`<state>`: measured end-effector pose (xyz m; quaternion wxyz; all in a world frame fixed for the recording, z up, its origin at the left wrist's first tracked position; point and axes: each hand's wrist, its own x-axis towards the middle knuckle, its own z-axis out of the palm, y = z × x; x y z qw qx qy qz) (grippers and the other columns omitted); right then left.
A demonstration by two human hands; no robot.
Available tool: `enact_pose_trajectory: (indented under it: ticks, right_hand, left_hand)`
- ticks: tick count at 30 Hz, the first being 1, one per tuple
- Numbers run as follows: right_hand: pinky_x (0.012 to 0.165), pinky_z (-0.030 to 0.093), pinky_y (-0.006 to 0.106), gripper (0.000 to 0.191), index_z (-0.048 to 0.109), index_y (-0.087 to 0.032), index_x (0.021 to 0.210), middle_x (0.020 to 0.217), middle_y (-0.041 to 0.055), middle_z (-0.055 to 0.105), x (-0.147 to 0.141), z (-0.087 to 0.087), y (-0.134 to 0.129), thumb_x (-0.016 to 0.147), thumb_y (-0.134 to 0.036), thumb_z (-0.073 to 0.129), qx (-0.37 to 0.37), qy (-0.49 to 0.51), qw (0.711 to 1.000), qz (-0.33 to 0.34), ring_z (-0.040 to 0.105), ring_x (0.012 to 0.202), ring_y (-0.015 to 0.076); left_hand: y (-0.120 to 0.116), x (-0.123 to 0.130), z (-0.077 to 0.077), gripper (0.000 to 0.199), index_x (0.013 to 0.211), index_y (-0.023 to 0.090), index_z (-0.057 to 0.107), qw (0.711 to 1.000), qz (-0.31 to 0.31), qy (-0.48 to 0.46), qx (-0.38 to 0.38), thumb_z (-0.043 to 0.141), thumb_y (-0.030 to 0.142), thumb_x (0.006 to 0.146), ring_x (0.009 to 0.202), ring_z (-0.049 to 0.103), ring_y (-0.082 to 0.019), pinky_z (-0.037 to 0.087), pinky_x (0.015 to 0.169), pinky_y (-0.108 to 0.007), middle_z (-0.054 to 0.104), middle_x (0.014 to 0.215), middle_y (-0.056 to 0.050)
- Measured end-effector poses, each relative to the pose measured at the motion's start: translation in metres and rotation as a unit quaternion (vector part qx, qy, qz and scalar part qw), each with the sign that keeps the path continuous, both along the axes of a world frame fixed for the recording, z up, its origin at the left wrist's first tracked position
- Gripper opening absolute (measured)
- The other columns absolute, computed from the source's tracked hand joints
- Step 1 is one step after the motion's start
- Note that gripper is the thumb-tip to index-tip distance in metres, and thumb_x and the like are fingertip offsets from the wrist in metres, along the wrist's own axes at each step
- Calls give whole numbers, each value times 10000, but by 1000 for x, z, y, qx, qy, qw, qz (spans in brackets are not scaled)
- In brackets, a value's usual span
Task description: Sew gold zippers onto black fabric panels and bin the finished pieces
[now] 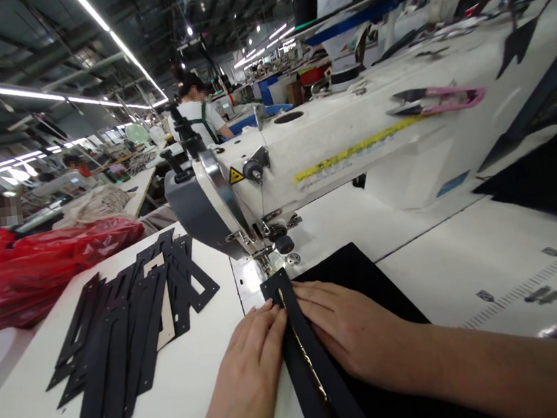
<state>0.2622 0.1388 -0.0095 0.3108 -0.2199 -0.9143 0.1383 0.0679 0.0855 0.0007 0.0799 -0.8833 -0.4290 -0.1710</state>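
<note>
A long black strip [293, 341] with a gold zipper [306, 360] along its middle lies with its far end at the needle area of a white sewing machine [331, 142]. My left hand [251, 366] rests flat on the strip's left edge, fingertips close to the zipper's upper end. On the right edge lies my right hand [352, 328], its fingers stretched out and pressing down. A larger black piece [355, 267] spreads under and beyond my right hand. Neither hand is closed round anything. The presser foot [267, 264] stands just beyond the strip's far end.
Many black slotted strips [122, 334] are piled on the white table [200, 406] at the left. Behind them lies a red plastic bag [48, 262]. Pink-handled snips [437, 99] rest on the machine arm. A person [200, 114] sits farther back.
</note>
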Motion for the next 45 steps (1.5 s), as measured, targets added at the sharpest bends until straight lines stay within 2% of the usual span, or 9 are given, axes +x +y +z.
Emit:
enact_pose_trajectory:
  ticks: [3, 5, 8, 12, 21, 38, 45]
  right_hand:
    - [1002, 369, 416, 414, 420, -38, 1270, 1242, 175, 498, 0, 0, -1, 863, -90, 365, 6, -41, 999, -21, 434, 1162, 251]
    - [988, 368, 420, 470, 360, -52, 1321, 1262, 167, 472, 0, 2, -2, 853, -91, 378, -8, -72, 997, -35, 425, 1156, 255]
    - [971, 360, 423, 549, 316, -115, 1362, 1252, 146, 466, 0, 7, -2, 822, -105, 419, -40, -99, 994, -32, 423, 1138, 257]
    - [958, 347, 437, 603, 312, -140, 1361, 1246, 140, 456, 1, 9, 0, 775, -122, 454, -60, -93, 994, -19, 407, 1132, 276]
    - [940, 348, 409, 675, 307, -137, 1346, 1248, 144, 453, 4, 10, 2, 703, -108, 510, -72, -79, 994, -15, 410, 1125, 279]
    - [940, 338, 409, 630, 322, -128, 1334, 1247, 146, 459, 5, 8, 4, 734, -134, 514, -80, -65, 995, -11, 403, 1133, 279]
    - [933, 346, 413, 504, 373, -120, 1304, 1180, 142, 494, 4, 9, 4, 806, -123, 449, -73, -53, 996, -17, 414, 1104, 261]
  left_hand:
    - [1, -2, 0, 343, 1231, 185, 482, 998, 38, -12, -53, 319, 187, 930, 1161, 488, -220, 477, 920, -367, 533, 1220, -111]
    - [1, -4, 0, 334, 1231, 204, 487, 997, 54, 1, -63, 362, 222, 921, 1193, 459, -238, 480, 914, -380, 470, 1304, -113]
    - [3, -9, 3, 357, 1255, 195, 467, 998, 20, 47, -43, 391, 211, 907, 1215, 439, -251, 459, 940, -386, 439, 1343, -124]
    - [10, -14, 9, 372, 1266, 193, 456, 997, -25, 73, -9, 388, 198, 900, 1197, 462, -244, 432, 973, -392, 513, 1281, -105]
    - [19, -18, 8, 427, 1292, 193, 429, 993, -54, 105, 17, 352, 136, 876, 1184, 475, -221, 411, 991, -378, 534, 1258, -87]
    - [19, -22, 7, 426, 1292, 160, 421, 989, -41, 139, 21, 345, 155, 873, 1169, 482, -242, 478, 912, -347, 532, 1248, -116]
    - [15, -18, 8, 438, 1279, 163, 437, 991, -12, 135, 10, 355, 139, 850, 1166, 487, -239, 492, 900, -334, 526, 1260, -107]
